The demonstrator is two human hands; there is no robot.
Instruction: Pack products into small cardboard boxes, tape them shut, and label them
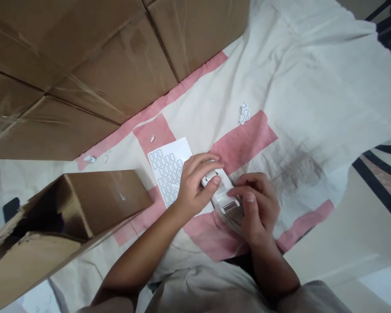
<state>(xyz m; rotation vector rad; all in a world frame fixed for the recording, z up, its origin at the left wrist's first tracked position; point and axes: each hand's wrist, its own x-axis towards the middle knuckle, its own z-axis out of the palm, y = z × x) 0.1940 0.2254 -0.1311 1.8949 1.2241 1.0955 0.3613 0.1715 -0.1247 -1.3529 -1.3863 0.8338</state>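
Observation:
A white, flat plastic device (224, 198) lies at a slant on the cloth, with a dark striped panel near its lower end. My left hand (195, 180) is closed on its upper end, fingers across the far edge and thumb on top. From the right, my right hand (260, 206) grips at the lower half, one fingertip on the white surface and the other fingers curled. The underside of the device is hidden. Partly beneath the left hand is a sheet of small blue-outlined stickers (165, 176).
Stacked, taped cardboard boxes (111, 56) stand along the back left. An open cardboard box (107, 195) lies on the left. Crumpled sticker scraps (244, 114) and a small white bit (153, 139) rest on the pink-and-white cloth (299, 87), which has a dark stain.

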